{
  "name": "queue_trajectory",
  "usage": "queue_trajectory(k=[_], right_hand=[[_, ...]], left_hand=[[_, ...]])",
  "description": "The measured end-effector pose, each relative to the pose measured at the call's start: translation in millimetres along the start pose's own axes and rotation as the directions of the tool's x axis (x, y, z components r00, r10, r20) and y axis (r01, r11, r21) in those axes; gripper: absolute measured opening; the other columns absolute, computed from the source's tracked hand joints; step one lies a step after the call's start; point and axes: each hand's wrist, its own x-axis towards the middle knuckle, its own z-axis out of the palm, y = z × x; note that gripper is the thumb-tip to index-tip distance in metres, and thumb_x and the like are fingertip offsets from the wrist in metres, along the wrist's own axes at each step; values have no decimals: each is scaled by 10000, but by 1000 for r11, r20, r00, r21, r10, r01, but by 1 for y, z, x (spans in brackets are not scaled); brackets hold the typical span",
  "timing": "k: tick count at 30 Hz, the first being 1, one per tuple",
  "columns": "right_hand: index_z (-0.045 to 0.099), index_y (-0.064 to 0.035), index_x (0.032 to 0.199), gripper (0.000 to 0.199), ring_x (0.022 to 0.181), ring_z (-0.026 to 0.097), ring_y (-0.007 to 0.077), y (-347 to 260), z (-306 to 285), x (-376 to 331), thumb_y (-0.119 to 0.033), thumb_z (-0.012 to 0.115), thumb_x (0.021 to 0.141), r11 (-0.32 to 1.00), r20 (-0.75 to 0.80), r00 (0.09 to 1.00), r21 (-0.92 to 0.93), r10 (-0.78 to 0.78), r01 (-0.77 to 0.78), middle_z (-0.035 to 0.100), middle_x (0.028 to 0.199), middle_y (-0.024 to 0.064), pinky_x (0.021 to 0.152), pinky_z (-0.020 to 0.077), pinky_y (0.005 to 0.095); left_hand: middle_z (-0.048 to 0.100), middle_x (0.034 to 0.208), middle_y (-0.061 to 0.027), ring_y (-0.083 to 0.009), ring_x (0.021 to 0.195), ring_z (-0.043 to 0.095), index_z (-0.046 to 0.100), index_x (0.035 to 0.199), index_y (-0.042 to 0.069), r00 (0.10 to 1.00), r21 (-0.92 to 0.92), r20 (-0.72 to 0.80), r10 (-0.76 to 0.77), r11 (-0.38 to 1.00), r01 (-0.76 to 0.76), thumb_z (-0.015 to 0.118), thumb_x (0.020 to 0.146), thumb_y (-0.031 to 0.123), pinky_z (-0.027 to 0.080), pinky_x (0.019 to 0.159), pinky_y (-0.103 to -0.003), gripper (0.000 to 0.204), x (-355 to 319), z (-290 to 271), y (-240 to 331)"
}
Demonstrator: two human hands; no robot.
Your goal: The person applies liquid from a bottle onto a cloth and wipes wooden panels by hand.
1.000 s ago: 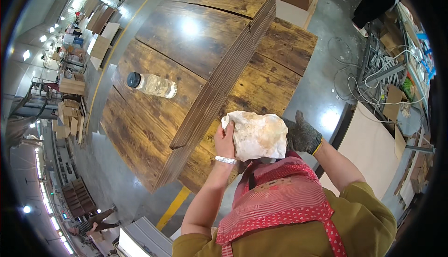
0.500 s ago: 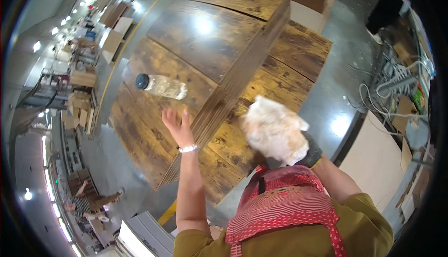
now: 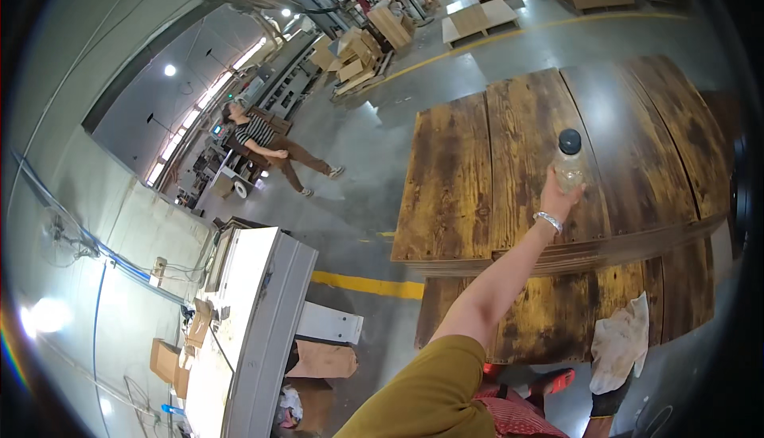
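Note:
My left hand (image 3: 562,191), bare with a silvery band at the wrist, is closed around the lower part of a clear bottle (image 3: 569,169) with a dark cap. The bottle is over the upper stack of brown wood-grain boards (image 3: 454,191). At the lower right, my right hand (image 3: 611,400) wears a dark glove and holds a crumpled, stained white cloth (image 3: 619,346). That cloth hangs over the front edge of the lower boards (image 3: 545,319). Its folds hide the fingers of my right hand.
A white-topped grey bench (image 3: 259,303) stands at the lower left, with cardboard pieces (image 3: 171,362) beside it. Beyond the boards, a person in a striped top (image 3: 255,132) sits on the far side of the floor. Stacked cartons (image 3: 358,56) and pallets are farther back.
My left hand has reached the bottle and closed on it; the bottle now looks upright instead of lying down. The view has swung left, and the cloth in my right hand sits lower.

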Motion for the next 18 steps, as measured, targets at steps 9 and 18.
queue_trajectory(k=[9, 18], right_hand=[[437, -20, 1206, 391, 1020, 526, 240, -71, 98, 36, -223, 457, 872, 975, 66, 976, -70, -206, 211, 538, 1110, 108, 870, 451, 370], [526, -14, 1058, 342, 847, 568, 187, -53, 246, -6, -187, 619, 778, 167, 472, 728, -771, -496, 614, 590, 943, 87, 746, 461, 327]], left_hand=[[530, 1135, -132, -201, 1069, 509, 318, 1255, 32, 949, -266, 313, 21, 962, 66, 680, 712, 150, 407, 896, -309, 663, -100, -41, 38], [553, 1025, -205, -336, 955, 545, 331, 1236, 20, 755, 249, 651, -82, 962, -111, 670, 693, 258, 429, 823, -369, 683, -179, -97, 76]])
